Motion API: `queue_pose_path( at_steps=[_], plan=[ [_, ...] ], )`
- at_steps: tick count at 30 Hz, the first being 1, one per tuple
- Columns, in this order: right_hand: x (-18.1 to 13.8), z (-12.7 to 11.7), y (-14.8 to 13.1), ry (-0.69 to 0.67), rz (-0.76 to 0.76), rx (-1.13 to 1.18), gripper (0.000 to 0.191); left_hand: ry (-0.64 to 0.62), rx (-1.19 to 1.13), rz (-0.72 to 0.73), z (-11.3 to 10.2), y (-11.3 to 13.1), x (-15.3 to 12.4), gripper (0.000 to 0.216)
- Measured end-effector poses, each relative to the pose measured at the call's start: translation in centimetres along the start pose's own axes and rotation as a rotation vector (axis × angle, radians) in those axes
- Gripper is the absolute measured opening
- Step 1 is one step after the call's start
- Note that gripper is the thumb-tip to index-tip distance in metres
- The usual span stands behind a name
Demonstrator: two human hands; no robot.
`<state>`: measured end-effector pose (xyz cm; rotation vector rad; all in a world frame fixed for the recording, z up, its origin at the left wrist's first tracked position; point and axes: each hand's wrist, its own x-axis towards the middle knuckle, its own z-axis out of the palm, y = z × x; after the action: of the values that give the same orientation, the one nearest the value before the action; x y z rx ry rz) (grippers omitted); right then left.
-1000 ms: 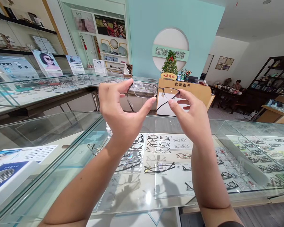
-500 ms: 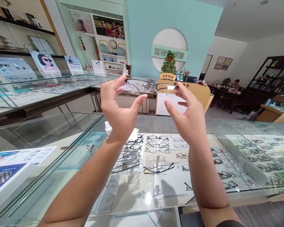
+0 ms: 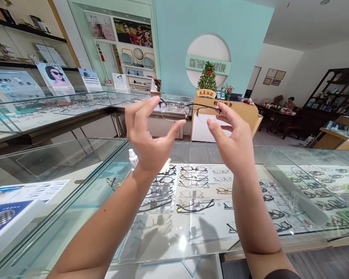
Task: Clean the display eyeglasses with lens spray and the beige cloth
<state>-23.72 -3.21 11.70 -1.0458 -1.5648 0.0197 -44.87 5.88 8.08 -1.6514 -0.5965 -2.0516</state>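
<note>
A pair of eyeglasses (image 3: 188,105) with a dark upper rim and clear lenses is held up at about eye height, above the glass display case. My left hand (image 3: 147,130) grips its left end between the fingers, with the thumb stretched under the left lens. At the other end, my right hand (image 3: 231,137) holds the right corner of the frame, its thumb by the lower edge of the right lens. The temples are mostly hidden behind the frame and fingers. Below my left wrist stands a small white bottle (image 3: 133,158), beside a pale cloth (image 3: 165,166) partly covered by my arm.
Under the glass top (image 3: 163,240) lie several rows of eyeglasses (image 3: 194,178). A blue-and-white box (image 3: 11,221) sits at the left. Beyond are another glass counter (image 3: 61,110), a reception desk (image 3: 232,116) with a plant (image 3: 208,79), and a seated person (image 3: 291,102) far right.
The eyeglasses have tilted and turned slightly, and their left side now sits a little further right. My left hand has shifted slightly right and my right thumb has moved closer to the lens.
</note>
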Motion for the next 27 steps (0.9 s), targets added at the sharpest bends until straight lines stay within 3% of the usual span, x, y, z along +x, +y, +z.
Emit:
queue_pose_path(
  at_steps=[5,16,27],
  plan=[
    [-0.1,-0.2,-0.4,0.031,-0.004,0.025,0.054,-0.004,-0.001,-0.015,0.2,-0.5,0.1,0.065],
    [-0.1,-0.4,-1.2,0.142,-0.018,0.066,0.035,-0.071,-0.226,-0.23,1.9,-2.5,-0.7,0.059],
    [-0.2,-0.4,-1.1,0.129,-0.084,-0.004,0.039,-0.106,-0.2,-0.142,1.7,-2.4,-0.6,0.064]
  ],
)
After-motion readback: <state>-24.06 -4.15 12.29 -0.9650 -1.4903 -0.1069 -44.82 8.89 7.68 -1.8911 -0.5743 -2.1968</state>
